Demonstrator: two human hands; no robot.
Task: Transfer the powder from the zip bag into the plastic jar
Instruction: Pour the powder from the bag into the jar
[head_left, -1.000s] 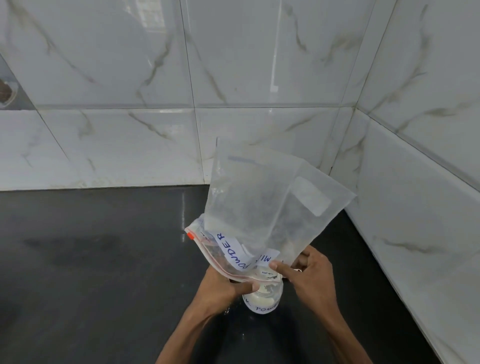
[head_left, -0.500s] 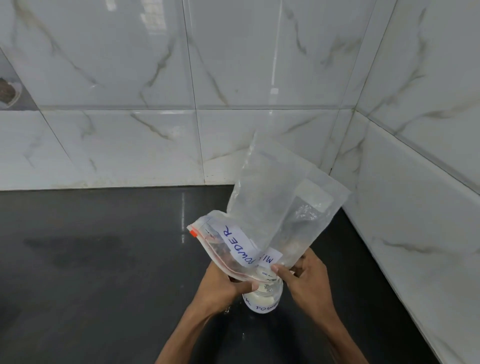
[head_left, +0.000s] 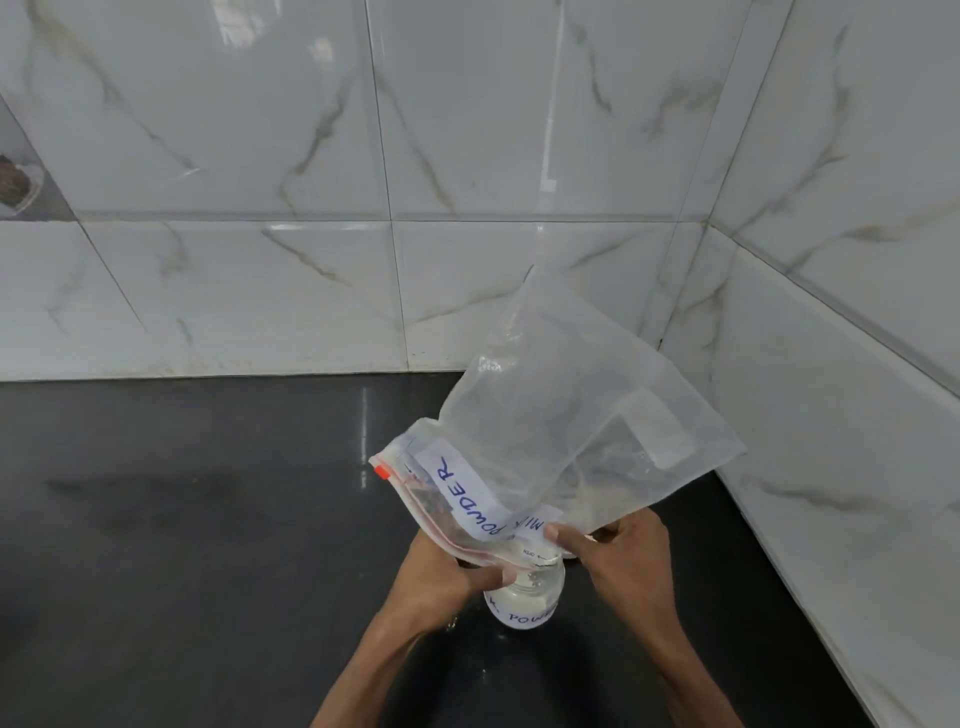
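A clear zip bag with a red zip strip and a white label reading "MILK POWDER" is turned upside down, its mouth over a small clear plastic jar that stands on the black counter. White powder lies in the jar's bottom; only a little residue clings inside the bag. My left hand pinches the bag's mouth at the jar's left side. My right hand pinches the mouth on the right. The jar's opening is hidden by the bag and my fingers.
The black counter runs left and toward me. White marble-look wall tiles close the back and the right side, forming a corner just beyond the bag. A dark hole shows in the wall at far left.
The bag's raised bottom has swung from upright toward the right and narrowed as it folded. Both hands have stayed at the jar's mouth.
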